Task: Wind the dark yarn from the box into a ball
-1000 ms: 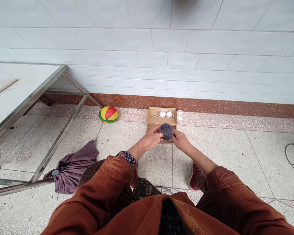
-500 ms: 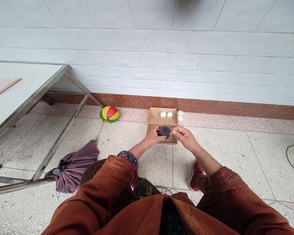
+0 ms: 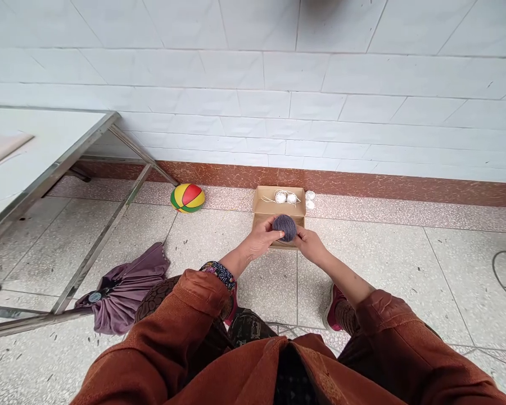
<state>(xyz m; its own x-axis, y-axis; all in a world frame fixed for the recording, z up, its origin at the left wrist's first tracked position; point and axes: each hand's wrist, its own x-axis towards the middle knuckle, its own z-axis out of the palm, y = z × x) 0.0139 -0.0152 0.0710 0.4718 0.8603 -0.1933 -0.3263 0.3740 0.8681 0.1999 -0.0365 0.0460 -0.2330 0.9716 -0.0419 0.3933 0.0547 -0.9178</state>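
A dark grey ball of yarn (image 3: 284, 228) is held above the open cardboard box on the floor. My left hand (image 3: 259, 237) grips it from the left, the thumb lying across its front. At the ball's right side is my right hand (image 3: 311, 245), closed against it, with its fingertips hidden behind the yarn. Below, the cardboard box (image 3: 259, 198) lies open, its lower half partly covered by my hands. Two white balls of yarn (image 3: 286, 197) with loose strands rest in its far half. Two more small white balls (image 3: 310, 199) sit just right of the box.
A red, yellow and green ball (image 3: 188, 198) lies near the wall. On the left, a metal-framed table (image 3: 54, 169) stands with a folded purple umbrella (image 3: 129, 289) by its leg. A dark cable (image 3: 500, 270) curves on the floor at right. The tiled wall (image 3: 253, 101) rises behind the box.
The right hand has come in from the right, where it was pinching beside the yarn ball, to behind the ball's edge. The ball has turned and shows different windings.
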